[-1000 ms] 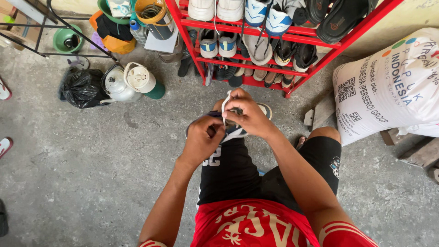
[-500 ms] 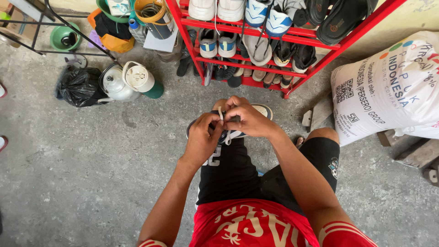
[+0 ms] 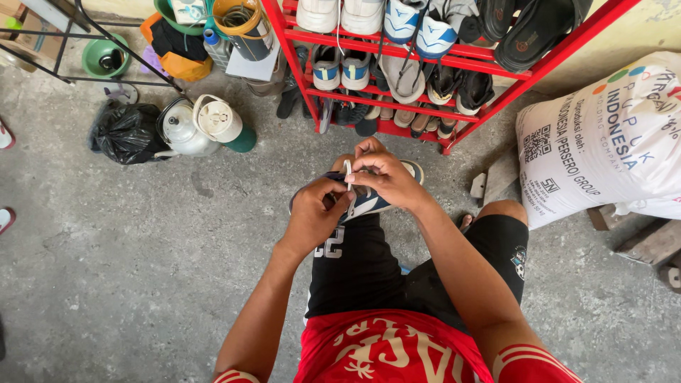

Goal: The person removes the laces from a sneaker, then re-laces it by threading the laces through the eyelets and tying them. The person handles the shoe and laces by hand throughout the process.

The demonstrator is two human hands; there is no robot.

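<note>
Both hands pinch a white lace [image 3: 347, 172] above the shoe [image 3: 369, 198]: left hand [image 3: 316, 216] just below the pinch, right hand [image 3: 383, 177] beside it. Beyond stands a red rack [image 3: 418, 60].

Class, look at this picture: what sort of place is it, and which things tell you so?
Probably a home's entry or porch area: a red shoe rack full of shoes by the wall, a bare concrete floor, and a kettle and large sack stored beside it.

Concrete floor [image 3: 142, 269] bears kettle [image 3: 181, 129], black bag [image 3: 128, 133].
</note>
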